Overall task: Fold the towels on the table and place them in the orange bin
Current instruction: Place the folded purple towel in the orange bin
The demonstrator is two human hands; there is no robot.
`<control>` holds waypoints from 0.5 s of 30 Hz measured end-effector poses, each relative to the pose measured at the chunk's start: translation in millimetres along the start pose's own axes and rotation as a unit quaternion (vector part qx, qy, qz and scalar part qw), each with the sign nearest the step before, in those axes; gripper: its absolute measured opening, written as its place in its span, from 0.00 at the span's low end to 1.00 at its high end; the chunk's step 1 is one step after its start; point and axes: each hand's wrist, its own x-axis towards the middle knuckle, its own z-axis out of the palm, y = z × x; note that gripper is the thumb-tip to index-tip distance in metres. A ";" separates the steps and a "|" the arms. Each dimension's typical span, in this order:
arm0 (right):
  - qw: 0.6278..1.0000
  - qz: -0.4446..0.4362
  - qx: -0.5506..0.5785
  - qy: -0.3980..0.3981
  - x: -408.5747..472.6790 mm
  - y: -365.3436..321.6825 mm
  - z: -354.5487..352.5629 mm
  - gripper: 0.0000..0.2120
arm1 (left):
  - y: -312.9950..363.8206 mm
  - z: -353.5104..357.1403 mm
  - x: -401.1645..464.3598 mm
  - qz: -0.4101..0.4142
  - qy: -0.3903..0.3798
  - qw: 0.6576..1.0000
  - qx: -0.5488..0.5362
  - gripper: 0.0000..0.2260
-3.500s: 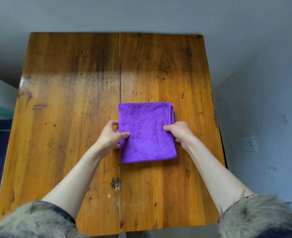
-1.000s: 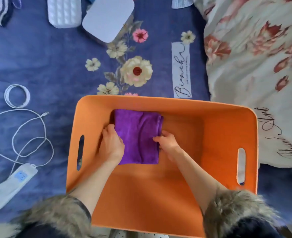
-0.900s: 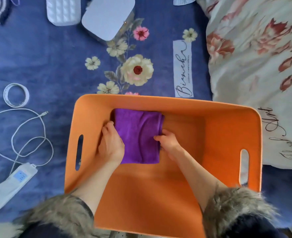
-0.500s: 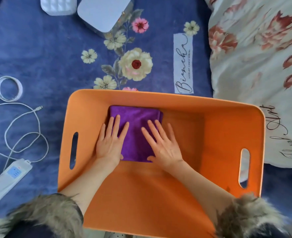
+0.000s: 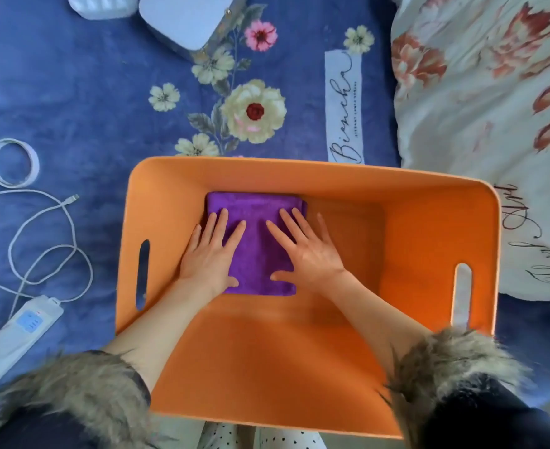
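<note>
Head view looks straight down into the orange bin (image 5: 429, 254), which sits on a blue flowered bedspread (image 5: 72, 92). A folded purple towel (image 5: 257, 251) lies flat on the bin's floor in the far left part, its far edge close against the far wall.

Both hands are down inside the bin, palms on the cloth. On the left hand (image 5: 208, 257) the fingers (image 5: 217, 228) are straight and spread, resting along the towel's left edge, partly on the cloth and partly on the orange floor just beside it. On the right hand (image 5: 309, 251) the fingers (image 5: 288, 228) are likewise straight and splayed wide, lying over the towel's right side, with the little finger beyond the right edge and the thumb pointing left near the near edge. Neither hand grips anything; both press flat.

Fur-trimmed sleeve cuffs (image 5: 82, 390) show at the near corners of the view.

Left of the bin, on the bedspread, lie a coiled white cable (image 5: 40, 241), a white device with a blue label (image 5: 24, 328) and a ring of tape (image 5: 11, 163). A white box (image 5: 189, 17) sits at the far edge. A pale flowered quilt (image 5: 493, 108) covers the far right.
</note>
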 end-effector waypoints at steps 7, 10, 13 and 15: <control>0.987 0.082 0.123 0.071 -77.6 -18.0 -50.5 0.35 | 22.1 -39.0 -74.3 0.035 0.092 0.979 -0.180 0.34; 0.981 0.083 0.131 0.119 -119.9 -28.7 -78.0 0.34 | 33.8 -62.6 -107.4 0.060 0.137 0.963 -0.224 0.30; 0.964 0.123 0.147 0.186 -165.8 -42.5 -100.9 0.34 | 43.0 -80.7 -137.7 0.093 0.175 0.954 -0.224 0.27; 0.948 0.159 0.154 0.226 -198.0 -52.7 -111.0 0.33 | 47.5 -91.5 -156.8 0.126 0.185 0.951 -0.212 0.27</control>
